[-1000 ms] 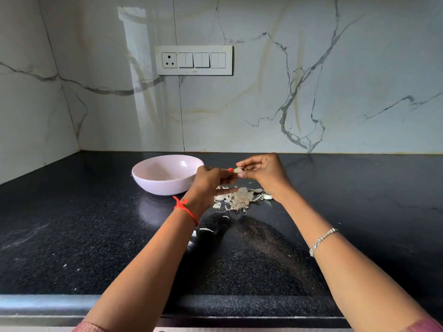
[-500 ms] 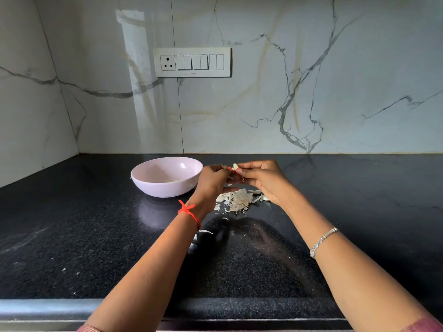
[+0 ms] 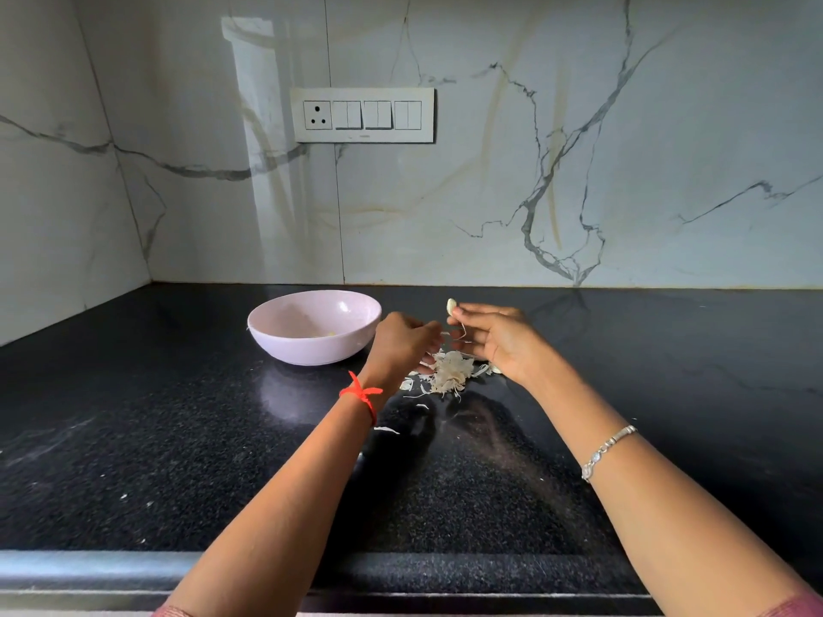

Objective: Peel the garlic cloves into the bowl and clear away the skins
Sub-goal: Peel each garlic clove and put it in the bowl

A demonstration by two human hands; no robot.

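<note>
Pale, smooth garlic clove (image 3: 451, 307) stands near-upright, pinched by right hand (image 3: 499, 340); left hand (image 3: 398, 345) is curled, its hold unclear, above papery skins (image 3: 450, 371).

Right hand (image 3: 494, 340) pinches a clove (image 3: 451, 307) above the skins (image 3: 450, 371) on the counter (image 3: 178, 438); left hand (image 3: 401, 345) curls beside the bowl (image 3: 311, 351), perhaps pinching something.

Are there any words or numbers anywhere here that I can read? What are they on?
No text here can be read.
Switch plate: a tiny mark on its bottom edge, too small to read.
Bowl, wall tiles and countertop: no writing shows.
</note>
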